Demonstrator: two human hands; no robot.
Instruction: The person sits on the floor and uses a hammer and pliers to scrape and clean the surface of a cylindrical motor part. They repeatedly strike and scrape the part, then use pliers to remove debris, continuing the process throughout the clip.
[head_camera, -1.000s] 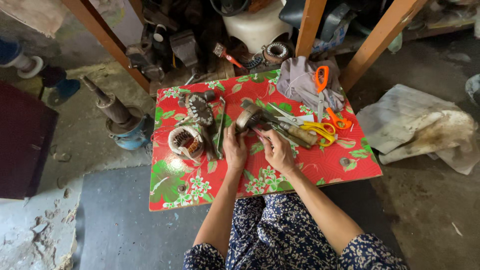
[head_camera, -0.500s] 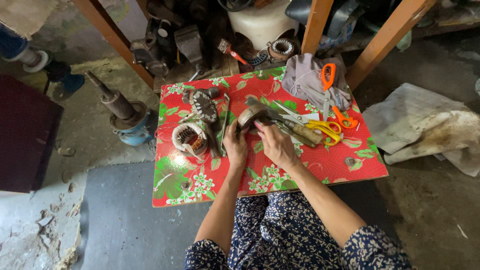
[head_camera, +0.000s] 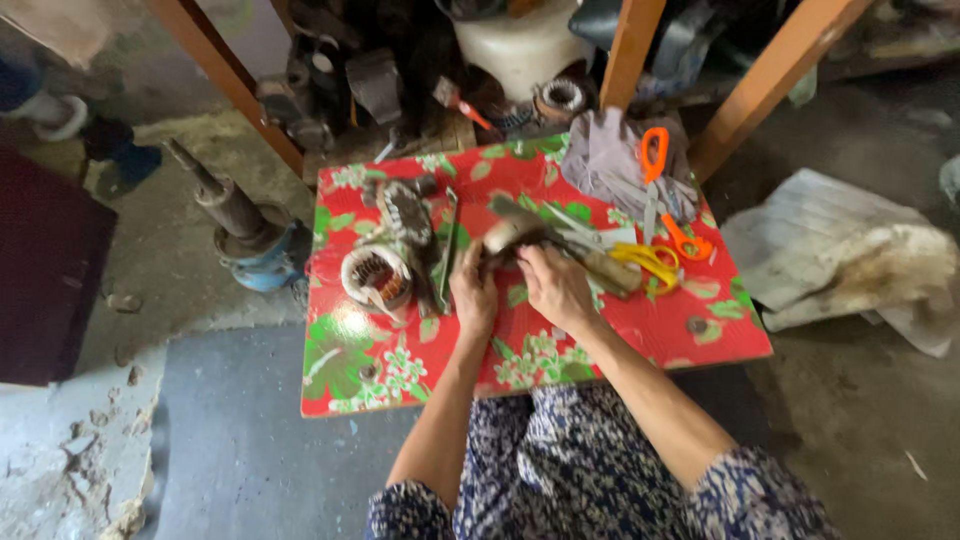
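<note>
Metal part (head_camera: 508, 236), blurred, gripped by both hands; motor winding (head_camera: 374, 276) left, yellow scissors (head_camera: 648, 262) right.

Floral red table (head_camera: 640, 345), scissors (head_camera: 655, 175), cloth (head_camera: 610, 155)

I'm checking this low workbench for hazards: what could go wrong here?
Both hands, left and right, work close together on a small metal part; a slip could pinch fingers. The orange-handled scissors and yellow-handled tool lie close by, easily knocked. The motor stator could get pushed off the table.
</note>
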